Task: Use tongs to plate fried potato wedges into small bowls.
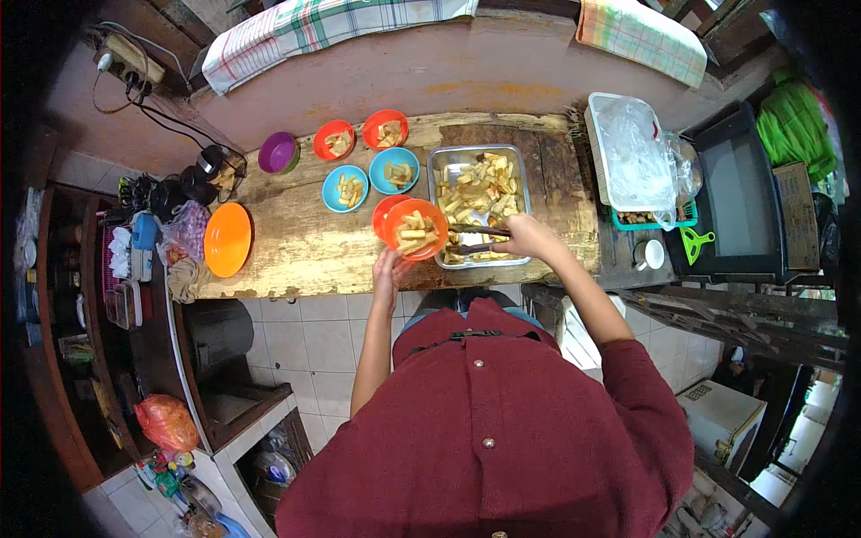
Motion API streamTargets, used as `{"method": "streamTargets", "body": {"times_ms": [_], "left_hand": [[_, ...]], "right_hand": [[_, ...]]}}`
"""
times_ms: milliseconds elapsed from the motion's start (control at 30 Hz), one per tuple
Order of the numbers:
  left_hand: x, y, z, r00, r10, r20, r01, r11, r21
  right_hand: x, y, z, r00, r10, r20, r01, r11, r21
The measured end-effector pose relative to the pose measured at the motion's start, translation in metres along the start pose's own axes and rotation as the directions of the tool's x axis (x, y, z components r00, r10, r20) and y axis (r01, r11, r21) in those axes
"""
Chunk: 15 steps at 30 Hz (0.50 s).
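Note:
My left hand [391, 274] grips the lower edge of an orange bowl [440, 214], which holds pale cut food pieces [414, 233] that look like fried sticks. Partly hidden behind that bowl is another red-orange bowl [379, 220]. In my right hand [528, 239] are dark tongs [481, 230], their tips near the bowl's right rim; I cannot tell whether anything sits between the tips. Under the tongs stands a rectangular metal tray [527, 195] with many more pieces [481, 181]. Farther back, two blue bowls [324, 195] [372, 168] and two red bowls [316, 144] [366, 134] each contain some pieces.
A purple bowl [277, 153] and an orange plate [227, 240] occupy the wooden table's [296, 249] left side. To the right are a white basket [599, 155] with plastic bags, a white mug [650, 254] and a green plastic tool [696, 243]. Cords [171, 121] hang at the left wall.

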<state>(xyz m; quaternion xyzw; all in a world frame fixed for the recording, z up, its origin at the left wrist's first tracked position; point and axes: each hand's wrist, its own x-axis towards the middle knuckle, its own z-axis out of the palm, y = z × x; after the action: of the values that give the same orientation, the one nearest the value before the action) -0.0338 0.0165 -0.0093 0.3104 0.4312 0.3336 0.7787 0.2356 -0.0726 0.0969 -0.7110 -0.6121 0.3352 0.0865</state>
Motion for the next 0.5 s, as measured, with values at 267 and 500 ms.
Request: {"method": "streamTargets", "body": {"times_ms": [267, 500], "left_hand": [[0.007, 0.000, 0.001, 1.000, -0.018, 0.015, 0.018, 1.000, -0.004], [0.016, 0.003, -0.001, 1.000, 0.001, -0.003, -0.001, 1.000, -0.008]], "right_hand": [[-0.001, 0.035, 0.006, 1.000, -0.006, -0.006, 0.006, 0.994, 0.106], [-0.022, 0.049, -0.013, 0.993, 0.120, -0.013, -0.114, 0.968, 0.223]]}}
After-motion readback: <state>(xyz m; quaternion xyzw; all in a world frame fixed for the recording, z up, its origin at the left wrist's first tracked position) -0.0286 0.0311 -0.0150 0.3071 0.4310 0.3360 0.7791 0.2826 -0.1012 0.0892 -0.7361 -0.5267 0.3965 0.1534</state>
